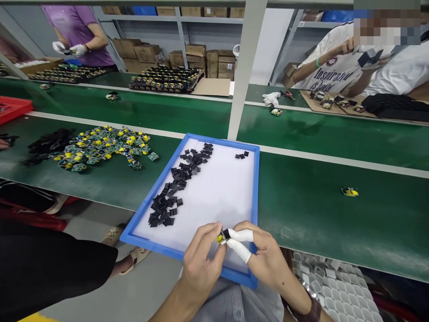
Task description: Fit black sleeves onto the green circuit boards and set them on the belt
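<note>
Head view, left to right.
Circuit boards (103, 145): one heap with yellow components, on the green bench (301, 183).
Black plastic pieces (172, 188): many, strewn along the tray's left side; a few more at its far right corner.
Blue-rimmed tray (150, 245): near end overhanging the bench edge.
Left hand (203, 257): bare fingertips pinched on a small yellow-and-black assembly (220, 238), above the tray's near end.
Right hand (266, 252): white finger cots (239, 252), narrowly closed at the assembly's black right side; full seating cannot be told.
Handling, as judged: left pinch steady, parts square, pressure even, components spared.
Room to move: tray's white floor, between black pieces and right rim; the raised front rim calls for wrist clearance.
Single circuit board (350, 192): bench, well apart on the right.
</note>
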Demonstrator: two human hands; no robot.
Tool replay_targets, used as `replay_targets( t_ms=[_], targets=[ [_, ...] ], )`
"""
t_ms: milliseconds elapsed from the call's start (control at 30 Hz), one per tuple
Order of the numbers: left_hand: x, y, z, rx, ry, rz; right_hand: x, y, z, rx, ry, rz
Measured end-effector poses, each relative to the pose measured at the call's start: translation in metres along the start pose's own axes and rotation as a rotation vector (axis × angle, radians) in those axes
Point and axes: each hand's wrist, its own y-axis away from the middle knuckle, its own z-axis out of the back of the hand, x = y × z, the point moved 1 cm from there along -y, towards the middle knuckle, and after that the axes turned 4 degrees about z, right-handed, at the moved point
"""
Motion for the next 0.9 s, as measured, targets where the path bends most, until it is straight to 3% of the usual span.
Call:
replay_targets(
  t_ms=[367,600,900],
  targets=[
    [-0.010,-0.005,-0.003,0.019,0.023,0.011,0.001,0.013,0.004,0.038,0.136,-0.031],
    [-0.009,-0.005,-0.004,0.009,0.020,-0.043,0.002,0.013,-0.002,-0.075,0.104,0.029],
    [-0.012,-0.015,0.003,0.024,-0.010,-0.082,0.005,0.006,-0.008,-0.075,-0.016,0.005]
  ],
)
